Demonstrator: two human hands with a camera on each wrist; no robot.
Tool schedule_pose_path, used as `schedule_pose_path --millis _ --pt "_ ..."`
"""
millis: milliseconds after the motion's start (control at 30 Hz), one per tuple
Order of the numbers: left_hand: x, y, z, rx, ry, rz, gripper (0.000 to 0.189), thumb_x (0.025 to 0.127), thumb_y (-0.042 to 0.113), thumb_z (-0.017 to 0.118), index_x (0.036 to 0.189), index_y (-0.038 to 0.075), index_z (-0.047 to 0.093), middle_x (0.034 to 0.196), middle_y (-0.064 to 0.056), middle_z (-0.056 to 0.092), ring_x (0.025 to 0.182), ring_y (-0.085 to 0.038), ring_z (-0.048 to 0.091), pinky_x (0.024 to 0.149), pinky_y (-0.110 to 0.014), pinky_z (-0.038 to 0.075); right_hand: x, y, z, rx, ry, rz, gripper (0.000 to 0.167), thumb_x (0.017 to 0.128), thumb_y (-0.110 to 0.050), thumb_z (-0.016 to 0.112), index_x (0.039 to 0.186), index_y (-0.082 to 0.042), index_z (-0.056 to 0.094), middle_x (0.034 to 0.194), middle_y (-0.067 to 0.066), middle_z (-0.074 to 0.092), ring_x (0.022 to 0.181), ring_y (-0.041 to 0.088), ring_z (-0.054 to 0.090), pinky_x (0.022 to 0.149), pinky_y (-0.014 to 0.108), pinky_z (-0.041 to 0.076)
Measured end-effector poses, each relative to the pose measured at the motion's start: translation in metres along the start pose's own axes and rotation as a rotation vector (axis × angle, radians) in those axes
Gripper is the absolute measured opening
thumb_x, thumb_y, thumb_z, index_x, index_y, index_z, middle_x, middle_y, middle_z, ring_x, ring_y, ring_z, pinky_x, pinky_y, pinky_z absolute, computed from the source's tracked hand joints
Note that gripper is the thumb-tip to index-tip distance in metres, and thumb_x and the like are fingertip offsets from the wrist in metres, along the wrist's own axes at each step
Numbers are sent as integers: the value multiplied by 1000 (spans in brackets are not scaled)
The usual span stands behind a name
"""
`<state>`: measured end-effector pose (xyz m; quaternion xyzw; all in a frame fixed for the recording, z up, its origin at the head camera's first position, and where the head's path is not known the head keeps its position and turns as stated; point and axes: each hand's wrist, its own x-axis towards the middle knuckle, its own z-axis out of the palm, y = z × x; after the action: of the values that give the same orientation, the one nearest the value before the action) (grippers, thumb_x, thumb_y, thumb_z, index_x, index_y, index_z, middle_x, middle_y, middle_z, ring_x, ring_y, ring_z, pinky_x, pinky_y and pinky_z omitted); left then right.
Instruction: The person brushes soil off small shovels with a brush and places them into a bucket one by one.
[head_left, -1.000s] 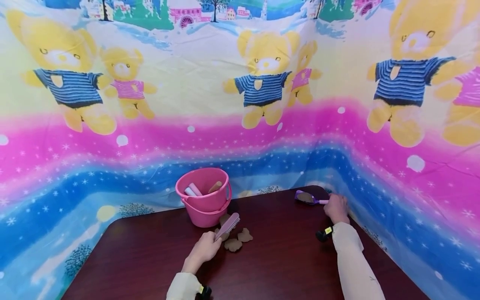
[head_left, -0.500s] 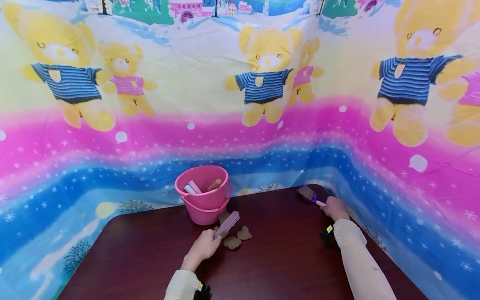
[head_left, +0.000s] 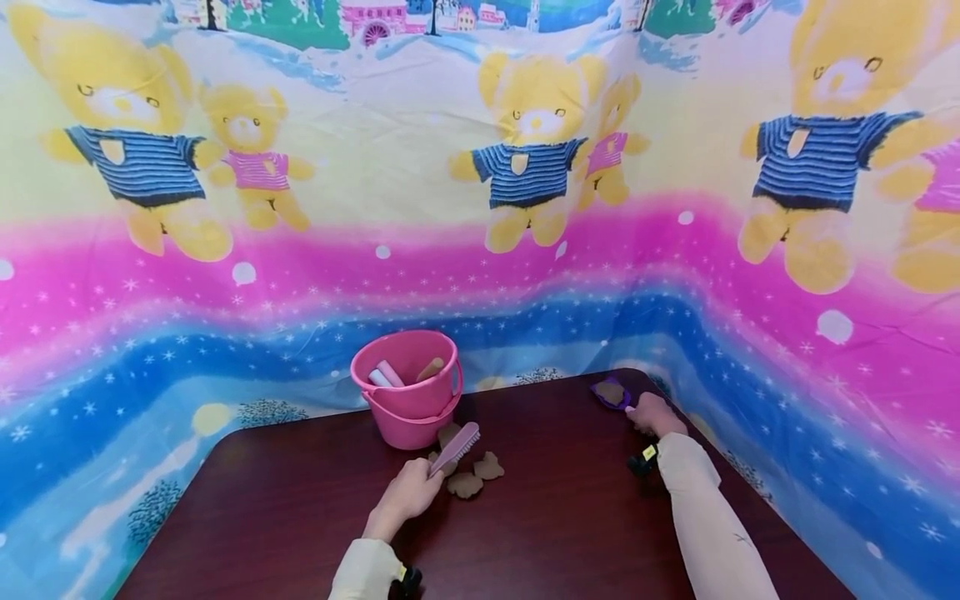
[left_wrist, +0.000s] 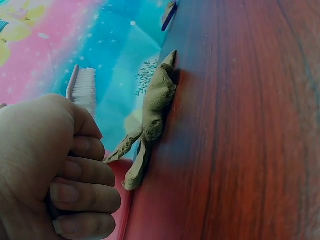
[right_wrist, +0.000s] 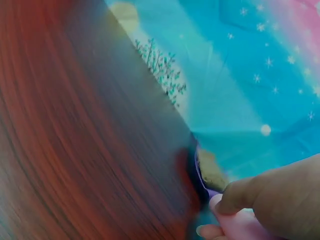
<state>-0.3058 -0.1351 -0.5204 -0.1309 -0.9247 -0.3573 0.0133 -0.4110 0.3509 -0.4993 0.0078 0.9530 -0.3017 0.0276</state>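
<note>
My left hand (head_left: 408, 490) grips the handle of a pink brush (head_left: 459, 444); its white bristles (left_wrist: 84, 89) show clearly in the left wrist view. Beneath and beside the brush lie several flat brown clay-like pieces (head_left: 465, 485), some partly covered by it. Over at the far right corner, my right hand (head_left: 652, 414) holds a small purple toy shovel (head_left: 618, 407) by its pink handle (right_wrist: 241, 221), the thumb laid along it. A brown lump (head_left: 609, 391) fills the shovel's scoop, which is close over the tabletop.
A pink bucket (head_left: 411, 421) stands at the back of the dark red-brown table (head_left: 300, 517), just behind the brown pieces. Pale and brown stick-like things (head_left: 388, 373) poke up inside it. A bear-printed cloth (head_left: 375, 283) hangs along the table's back and right edges.
My right hand has shifted left toward the scoop, and the shovel has turned, so its handle is now mostly hidden in the head view. The left hand and brush stay nearly still.
</note>
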Motion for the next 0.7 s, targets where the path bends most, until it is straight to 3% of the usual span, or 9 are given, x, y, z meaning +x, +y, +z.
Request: schedule_pose_path --millis 233,400,600,700 --pt "-1 2 1 8 3 4 31 99 24 52 70 12 53 55 5 42 46 -10 40 43 -26 32 -6 -14 9 31 35 25 44 103 -23 53 62 -10 57 58 4 55 51 17 47 53 32 39" --pt "-3 3 2 -11 -8 -1 29 98 24 51 72 11 54 56 5 42 46 -10 40 43 -27 33 -15 -28 14 17 68 22 47 103 -25 55 57 -14 50 54 0 47 50 16 44 50 31 36" --pt "-3 2 2 -37 -19 0 29 100 24 52 75 10 55 56 4 42 46 -11 40 43 -27 33 -30 -59 11 8 142 -15 48 99 -24 62 56 -17 43 52 -3 36 50 15 39 49 31 33" --pt "-2 -1 1 -41 -25 7 29 101 24 52 76 10 56 56 4 42 46 -10 39 43 -27 33 -40 -80 8 7 174 -6 42 98 -24 65 60 -13 50 54 -2 39 52 17 41 51 32 35"
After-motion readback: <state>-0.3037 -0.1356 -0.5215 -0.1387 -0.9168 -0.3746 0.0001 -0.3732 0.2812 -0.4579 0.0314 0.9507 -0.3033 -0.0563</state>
